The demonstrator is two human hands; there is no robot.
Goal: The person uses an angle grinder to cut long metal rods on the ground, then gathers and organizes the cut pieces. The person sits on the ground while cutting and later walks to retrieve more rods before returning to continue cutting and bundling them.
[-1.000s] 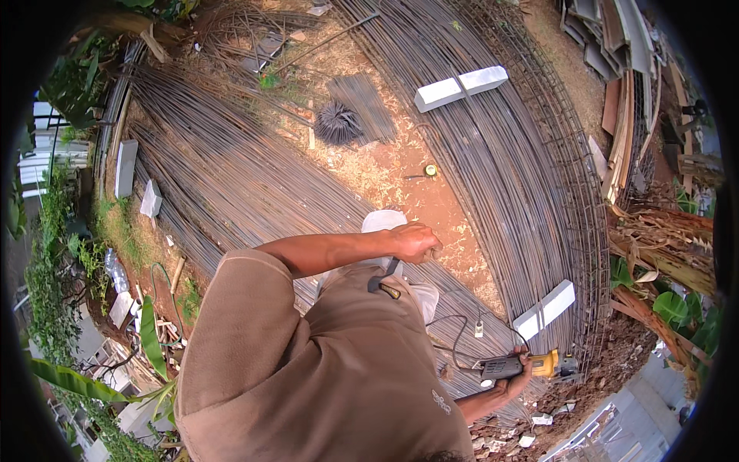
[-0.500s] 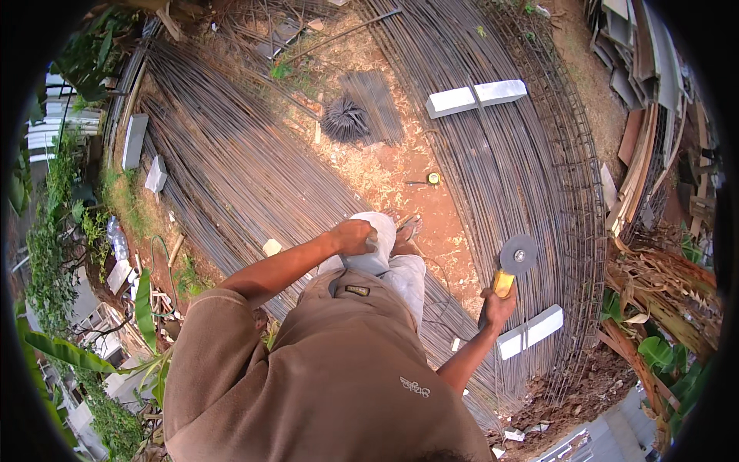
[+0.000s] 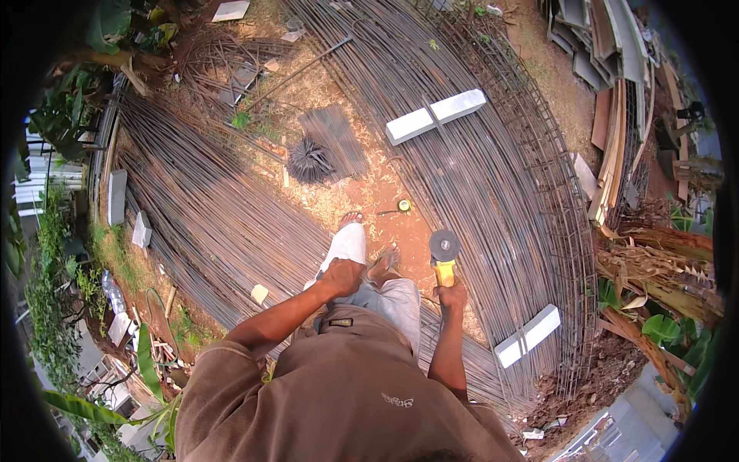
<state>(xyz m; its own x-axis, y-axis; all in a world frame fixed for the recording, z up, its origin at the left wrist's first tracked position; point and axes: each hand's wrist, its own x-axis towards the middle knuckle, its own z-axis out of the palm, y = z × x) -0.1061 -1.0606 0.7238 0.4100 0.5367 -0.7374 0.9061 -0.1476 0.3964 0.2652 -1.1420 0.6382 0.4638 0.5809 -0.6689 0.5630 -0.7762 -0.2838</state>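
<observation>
angle grinder (image 3: 444, 271) is pointing forward beside long steel bars (image 3: 493, 208), the right hand (image 3: 451, 294) clamping its body; the left hand (image 3: 343, 277) is sitting curled by pale trousers (image 3: 400, 296), possible contents hidden.

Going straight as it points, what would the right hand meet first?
The right hand, gripping a yellow grinder with round grey disc, would probably meet long, dark metal rods; depth is unclear.

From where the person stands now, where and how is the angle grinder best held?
Best, I judge, take the yellow angle grinder by its rear body, from the person's side, where the right hand grips: the dark disc sits at the far end.
</observation>
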